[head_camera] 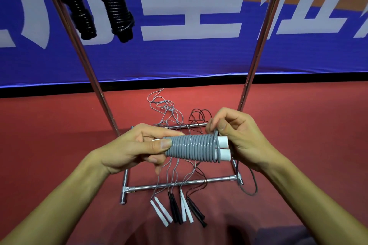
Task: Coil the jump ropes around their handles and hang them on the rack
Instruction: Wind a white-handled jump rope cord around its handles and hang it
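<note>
Fingers [165, 143] of left hand [133, 149] grip the coiled grey rope [192, 148]; right hand [237, 133] pinches its end.

Red carpet [59, 145] is covering the floor from 3 through 6 to 9 o'clock, lying flat and evenly lit. A banner [179, 59] is hanging across the back from 9 to 3 o'clock, blue with an orange band at 12 and large white characters. A black strip [298, 77] is running along its lower edge.
</note>
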Demonstrator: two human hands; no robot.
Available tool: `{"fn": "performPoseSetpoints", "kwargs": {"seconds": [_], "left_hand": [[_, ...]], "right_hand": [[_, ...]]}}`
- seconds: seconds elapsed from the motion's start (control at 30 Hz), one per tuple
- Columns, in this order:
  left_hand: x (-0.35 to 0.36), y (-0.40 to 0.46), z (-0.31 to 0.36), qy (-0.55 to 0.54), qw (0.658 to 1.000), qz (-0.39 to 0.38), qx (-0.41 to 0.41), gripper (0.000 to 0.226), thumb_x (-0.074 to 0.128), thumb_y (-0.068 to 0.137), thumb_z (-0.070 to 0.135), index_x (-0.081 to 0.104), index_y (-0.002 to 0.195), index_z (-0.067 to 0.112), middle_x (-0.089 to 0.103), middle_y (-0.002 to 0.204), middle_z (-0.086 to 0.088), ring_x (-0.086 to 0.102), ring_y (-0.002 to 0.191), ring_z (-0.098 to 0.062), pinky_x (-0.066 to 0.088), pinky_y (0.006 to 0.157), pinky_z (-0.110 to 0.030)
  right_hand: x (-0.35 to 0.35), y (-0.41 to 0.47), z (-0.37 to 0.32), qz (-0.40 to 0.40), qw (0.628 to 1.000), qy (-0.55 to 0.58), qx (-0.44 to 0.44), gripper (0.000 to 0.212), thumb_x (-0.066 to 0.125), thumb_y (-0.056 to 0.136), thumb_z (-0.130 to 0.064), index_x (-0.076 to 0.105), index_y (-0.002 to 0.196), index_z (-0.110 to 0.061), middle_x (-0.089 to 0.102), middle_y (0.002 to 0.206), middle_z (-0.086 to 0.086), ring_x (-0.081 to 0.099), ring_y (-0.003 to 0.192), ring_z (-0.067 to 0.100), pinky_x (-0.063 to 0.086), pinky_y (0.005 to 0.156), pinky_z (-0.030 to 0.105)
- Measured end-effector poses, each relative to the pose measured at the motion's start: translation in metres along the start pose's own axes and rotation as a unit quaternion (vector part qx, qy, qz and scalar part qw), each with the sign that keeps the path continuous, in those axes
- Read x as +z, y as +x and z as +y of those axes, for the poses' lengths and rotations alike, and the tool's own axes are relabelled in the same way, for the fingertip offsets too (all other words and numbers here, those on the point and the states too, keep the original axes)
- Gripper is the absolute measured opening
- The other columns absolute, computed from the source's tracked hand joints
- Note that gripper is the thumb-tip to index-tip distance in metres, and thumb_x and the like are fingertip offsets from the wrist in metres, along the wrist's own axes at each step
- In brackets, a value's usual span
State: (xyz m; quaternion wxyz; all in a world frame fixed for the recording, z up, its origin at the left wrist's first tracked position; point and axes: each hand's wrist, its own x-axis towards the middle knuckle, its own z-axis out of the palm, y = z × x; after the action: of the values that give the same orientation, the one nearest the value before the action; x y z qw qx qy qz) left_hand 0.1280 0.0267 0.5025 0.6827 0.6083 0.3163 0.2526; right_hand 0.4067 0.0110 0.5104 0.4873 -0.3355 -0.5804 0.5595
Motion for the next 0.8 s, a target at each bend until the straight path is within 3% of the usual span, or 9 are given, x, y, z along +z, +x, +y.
{"fn": "performPoseSetpoints", "kwargs": {"seconds": [0.1,0.17,0.3,0.47,0.57,0.63,0.73,0.8], "left_hand": [[0.009,0.004,0.003,-0.067,0.997,-0.023,0.032,0.057,0.078,0.093,0.034,0.066,0.138,0.002,0.042,0.067,0.001,0.034,0.055,-0.008,0.056,0.063,-0.037],[0.009,0.007,0.001,-0.082,0.996,-0.017,0.036,0.062,0.080,0.091,0.040,0.065,0.139,0.003,0.039,0.065,0.004,0.029,0.055,-0.009,0.056,0.063,-0.037],[0.007,0.007,0.002,-0.098,0.994,0.002,0.039,0.067,0.082,0.088,0.041,0.064,0.140,0.002,0.030,0.064,0.004,0.024,0.057,-0.012,0.055,0.063,-0.036],[0.002,0.004,0.005,-0.059,0.998,-0.019,0.017,0.063,0.080,0.090,0.041,0.065,0.139,0.003,0.037,0.066,0.004,0.032,0.057,-0.009,0.056,0.064,-0.038],[0.003,0.002,0.008,-0.036,0.999,-0.036,0.010,0.045,0.069,0.099,0.025,0.066,0.138,0.003,0.045,0.067,0.007,0.035,0.058,-0.009,0.056,0.064,-0.037],[0.003,0.001,0.010,-0.029,0.999,-0.037,0.009,0.039,0.058,0.100,0.014,0.067,0.137,0.002,0.048,0.068,0.007,0.034,0.058,-0.010,0.056,0.064,-0.037],[0.003,-0.001,0.012,-0.034,0.999,-0.039,0.006,0.039,0.053,0.100,0.009,0.067,0.136,0.002,0.047,0.067,0.006,0.037,0.057,-0.008,0.056,0.064,-0.037],[0.003,-0.002,0.013,-0.034,0.998,-0.046,0.009,0.039,0.053,0.100,0.009,0.067,0.136,0.002,0.049,0.068,0.007,0.038,0.057,-0.007,0.056,0.064,-0.037]], "right_hand": [[0.010,0.001,-0.001,0.067,0.997,0.021,-0.021,0.025,0.069,0.088,-0.043,0.072,0.073,-0.023,0.070,0.079,-0.001,0.062,0.068,0.015,0.051,0.061,0.027],[0.012,0.001,-0.002,0.090,0.995,0.007,-0.028,0.022,0.061,0.092,-0.028,0.071,0.078,-0.015,0.071,0.078,-0.005,0.062,0.064,0.006,0.049,0.058,0.018],[0.006,0.000,-0.004,0.050,0.998,-0.008,-0.027,0.016,0.060,0.097,-0.016,0.076,0.094,-0.014,0.073,0.092,0.001,0.061,0.071,0.017,0.047,0.059,0.026],[-0.010,0.000,-0.011,-0.007,0.987,-0.154,-0.041,0.024,0.052,0.102,-0.021,0.068,0.093,-0.007,0.068,0.086,-0.009,0.058,0.077,0.005,0.047,0.070,0.018],[-0.012,-0.001,-0.013,-0.037,0.979,-0.199,-0.030,0.026,0.050,0.102,-0.023,0.067,0.089,-0.009,0.062,0.078,-0.015,0.053,0.071,-0.002,0.043,0.069,0.014],[-0.015,-0.001,-0.014,-0.048,0.983,-0.178,-0.017,0.025,0.053,0.101,-0.021,0.069,0.088,-0.009,0.061,0.074,-0.011,0.051,0.066,-0.003,0.042,0.067,0.012],[-0.020,0.000,-0.014,-0.059,0.993,-0.104,0.015,0.020,0.057,0.099,-0.014,0.071,0.098,0.000,0.061,0.074,0.011,0.053,0.064,0.006,0.045,0.065,0.014],[-0.022,0.000,-0.014,-0.070,0.996,-0.038,0.043,0.017,0.056,0.097,-0.010,0.068,0.103,0.000,0.058,0.068,0.007,0.052,0.057,0.005,0.044,0.058,0.012]]}}
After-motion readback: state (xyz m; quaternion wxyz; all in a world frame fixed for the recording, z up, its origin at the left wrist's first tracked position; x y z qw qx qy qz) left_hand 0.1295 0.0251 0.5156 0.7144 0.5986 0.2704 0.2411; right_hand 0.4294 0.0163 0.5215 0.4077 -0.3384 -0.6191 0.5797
